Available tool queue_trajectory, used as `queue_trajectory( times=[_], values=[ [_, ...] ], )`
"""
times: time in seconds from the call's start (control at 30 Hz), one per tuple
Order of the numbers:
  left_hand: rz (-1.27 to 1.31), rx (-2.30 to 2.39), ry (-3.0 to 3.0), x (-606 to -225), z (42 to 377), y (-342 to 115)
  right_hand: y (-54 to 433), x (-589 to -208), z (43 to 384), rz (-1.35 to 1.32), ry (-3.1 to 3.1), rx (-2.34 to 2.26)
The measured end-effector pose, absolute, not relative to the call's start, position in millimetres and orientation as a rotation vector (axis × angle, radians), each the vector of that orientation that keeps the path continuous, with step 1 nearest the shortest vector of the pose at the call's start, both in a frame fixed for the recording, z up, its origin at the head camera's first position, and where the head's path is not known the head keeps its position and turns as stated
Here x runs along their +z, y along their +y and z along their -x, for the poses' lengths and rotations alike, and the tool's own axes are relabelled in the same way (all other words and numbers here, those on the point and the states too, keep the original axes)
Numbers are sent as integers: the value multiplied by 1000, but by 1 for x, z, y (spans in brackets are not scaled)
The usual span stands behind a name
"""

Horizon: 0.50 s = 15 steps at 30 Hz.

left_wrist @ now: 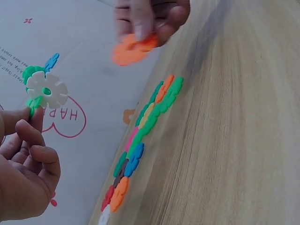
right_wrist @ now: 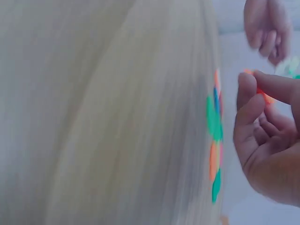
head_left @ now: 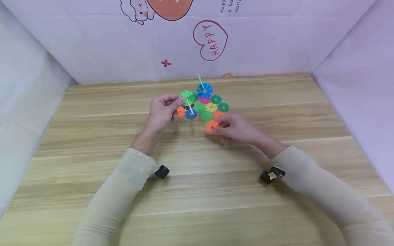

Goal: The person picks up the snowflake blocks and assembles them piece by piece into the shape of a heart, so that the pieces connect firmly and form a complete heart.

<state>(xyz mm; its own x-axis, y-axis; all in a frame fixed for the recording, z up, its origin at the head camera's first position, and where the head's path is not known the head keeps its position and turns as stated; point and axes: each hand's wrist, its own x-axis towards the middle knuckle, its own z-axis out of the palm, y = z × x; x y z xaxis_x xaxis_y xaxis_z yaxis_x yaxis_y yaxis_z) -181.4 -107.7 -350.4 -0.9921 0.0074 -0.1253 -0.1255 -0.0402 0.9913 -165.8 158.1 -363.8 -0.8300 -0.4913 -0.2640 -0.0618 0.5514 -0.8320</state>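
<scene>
Notched-disc assembly (head_left: pixel 192 98): several flat plastic discs slotted together at angles, held up above the far part of the desk (head_left: pixel 184 194)
Its colours: light green, darker green, white and blue
Its blue disc (head_left: pixel 205 86): turned broadly to the head camera, with a light green disc (head_left: pixel 200 81) standing nearly edge-on at its upper edge
Its white disc (left_wrist: pixel 56 90): a thin sliver from the head, but face-on at the left wrist, showing petal-like lobes, narrow slots and a round central hole
Left hand (head_left: pixel 161 109): pinching the assembly at a light green disc, thumb against finger
Orange disc (head_left: pixel 210 128): single, bright, notched round the rim, raised off the desk near the assembly and well clear of it at the left wrist; slightly blurred
Right hand (head_left: pixel 235 128): gripping the orange disc between thumb and fingers
Loose discs (head_left: pixel 205 116): lying flat in a cluster below, green, yellow, pink, blue, orange, brown, red and white
</scene>
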Motion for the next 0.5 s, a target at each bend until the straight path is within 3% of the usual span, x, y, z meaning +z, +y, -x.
queue_trajectory(
  times=[0.2,0.5],
  values=[
    [118,2245,2067,-349,180,-109,133,-356,156,411,2200,-1540],
    [67,2274,2044,-349,178,-109,118,-355,154,330,2182,-1662]
  ],
)
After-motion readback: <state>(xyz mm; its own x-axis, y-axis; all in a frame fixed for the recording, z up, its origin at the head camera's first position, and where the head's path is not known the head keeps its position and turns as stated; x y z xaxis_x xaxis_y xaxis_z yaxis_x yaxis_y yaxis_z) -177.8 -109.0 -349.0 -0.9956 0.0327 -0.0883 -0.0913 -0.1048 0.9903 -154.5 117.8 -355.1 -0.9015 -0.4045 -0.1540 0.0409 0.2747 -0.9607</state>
